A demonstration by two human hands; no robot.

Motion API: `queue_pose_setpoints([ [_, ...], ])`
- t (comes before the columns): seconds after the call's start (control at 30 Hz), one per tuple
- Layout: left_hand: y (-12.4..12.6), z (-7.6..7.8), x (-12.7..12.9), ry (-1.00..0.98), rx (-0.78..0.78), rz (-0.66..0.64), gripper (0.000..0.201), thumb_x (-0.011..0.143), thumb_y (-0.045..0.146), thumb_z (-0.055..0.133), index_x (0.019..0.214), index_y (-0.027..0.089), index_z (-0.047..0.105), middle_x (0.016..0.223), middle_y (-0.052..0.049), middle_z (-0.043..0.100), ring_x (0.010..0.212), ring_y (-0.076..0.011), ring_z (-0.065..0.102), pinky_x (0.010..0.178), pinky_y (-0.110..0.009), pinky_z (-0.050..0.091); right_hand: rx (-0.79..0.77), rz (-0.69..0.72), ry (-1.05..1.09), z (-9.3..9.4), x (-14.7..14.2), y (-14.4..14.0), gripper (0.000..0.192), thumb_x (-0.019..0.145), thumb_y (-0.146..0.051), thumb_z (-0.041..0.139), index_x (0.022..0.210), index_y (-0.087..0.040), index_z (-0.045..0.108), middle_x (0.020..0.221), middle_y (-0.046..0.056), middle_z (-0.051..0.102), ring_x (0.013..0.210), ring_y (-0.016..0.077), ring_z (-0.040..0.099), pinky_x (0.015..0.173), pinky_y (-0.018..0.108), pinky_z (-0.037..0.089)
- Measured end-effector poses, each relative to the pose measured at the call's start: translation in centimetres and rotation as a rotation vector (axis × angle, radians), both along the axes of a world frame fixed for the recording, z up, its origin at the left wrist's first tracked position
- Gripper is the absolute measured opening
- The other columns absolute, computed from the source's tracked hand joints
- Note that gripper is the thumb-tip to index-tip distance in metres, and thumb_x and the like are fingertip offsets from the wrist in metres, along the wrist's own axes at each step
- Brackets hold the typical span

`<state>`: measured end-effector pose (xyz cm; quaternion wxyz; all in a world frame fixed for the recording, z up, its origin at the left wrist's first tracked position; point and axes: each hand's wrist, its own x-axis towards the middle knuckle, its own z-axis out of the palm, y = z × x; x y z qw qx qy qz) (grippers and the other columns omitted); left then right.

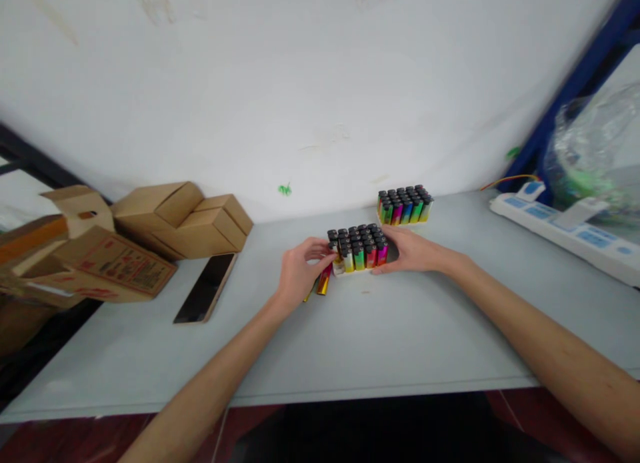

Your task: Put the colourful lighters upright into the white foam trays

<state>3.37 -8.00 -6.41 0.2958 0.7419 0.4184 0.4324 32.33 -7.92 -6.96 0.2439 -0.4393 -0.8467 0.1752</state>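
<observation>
Bracketing the near lighter tray (359,247) mid-table toward the back edge | left hand (299,274) fingers curled loosely, touching its left side, loose lighters (323,282) beneath | right hand (413,251) half open, cupping right side

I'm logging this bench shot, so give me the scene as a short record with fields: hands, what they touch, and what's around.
left hand: holds loose lighters at the left edge of the near lighter tray
right hand: rests against the tray's right side
far lighter tray: full, by the wall, untouched
phone: flat, screen dark, left of the hands
cardboard boxes: stacked at far left
power strip: far right
table: pale grey
</observation>
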Motion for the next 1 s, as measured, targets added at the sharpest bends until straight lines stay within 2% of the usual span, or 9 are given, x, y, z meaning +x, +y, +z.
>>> queue_pose_setpoints([
  [0.17,0.1,-0.1,-0.2,0.18,0.122,0.104,0.014,0.083,0.035,0.079,0.087,0.022,0.077,0.085,-0.002,0.079,0.069,-0.0184,0.065,0.072,-0.034,0.053,0.0,0.011,-0.005,-0.2,0.0,0.0,0.068,0.072,-0.062,0.083,0.118,-0.017,0.061,0.115,0.014,0.069,0.105,0.035,0.067,0.094,0.049,0.054],
  [0.37,0.3,0.2,-0.8,0.219,0.176,0.052,0.018,0.084,0.041,0.078,0.092,0.024,0.078,0.092,-0.004,0.079,0.083,-0.0234,0.067,0.075,-0.036,0.054,-0.013,0.015,0.012,-0.2,0.0,0.1,0.072,0.071,-0.06,0.084,0.123,-0.018,0.06,0.122,0.014,0.069,0.107,0.036,0.066,0.096,0.051,0.053],
  [0.43,0.5,0.6,-1.6,0.232,0.213,0.053,0.023,0.085,0.045,0.078,0.096,0.024,0.078,0.096,-0.006,0.078,0.089,-0.0246,0.067,0.079,-0.038,0.054,-0.023,-0.005,-0.002,-0.2,0.0,0.1,0.07,0.07,-0.062,0.084,0.119,-0.018,0.061,0.118,0.014,0.07,0.104,0.0362,0.067,0.094,0.051,0.054],
  [0.53,0.8,1.1,-2.9,0.329,0.239,0.011,0.025,0.083,0.048,0.079,0.093,0.024,0.077,0.105,-0.008,0.075,0.102,-0.0277,0.064,0.094,-0.044,0.052,-0.032,-0.025,-0.026,-0.2,0.0,0.0,0.067,0.07,-0.064,0.083,0.114,-0.018,0.062,0.111,0.014,0.07,0.1,0.0361,0.067,0.091,0.051,0.054],
  [0.63,1.0,1.0,-3.8,0.482,0.185,-0.054,0.032,0.081,0.054,0.078,0.089,0.024,0.076,0.12,-0.011,0.068,0.119,-0.0326,0.058,0.108,-0.051,0.045,-0.031,-0.01,-0.015,-0.1,0.0,0.0,0.069,0.071,-0.064,0.083,0.118,-0.018,0.061,0.115,0.014,0.069,0.103,0.0361,0.067,0.093,0.05,0.054],
  [0.77,0.8,0.2,-3.9,0.577,0.088,-0.12,0.044,0.083,0.062,0.072,0.096,0.021,0.07,0.135,-0.016,0.056,0.135,-0.0353,0.049,0.116,-0.053,0.039,-0.028,-0.006,0.007,-0.1,0.0,0.0,0.072,0.07,-0.063,0.084,0.122,-0.018,0.06,0.119,0.015,0.069,0.106,0.0364,0.067,0.095,0.051,0.053],
  [1.0,0.2,0.3,-2.9,0.577,0.027,-0.2,0.03,0.086,0.048,0.069,0.078,0.02,0.063,0.145,-0.018,0.051,0.137,-0.0369,0.051,0.116,-0.053,0.042,-0.019,-0.013,-0.023,-0.3,0.1,0.0,0.068,0.071,-0.063,0.083,0.116,-0.018,0.06,0.114,0.014,0.069,0.102,0.0356,0.067,0.092,0.052,0.054],
])
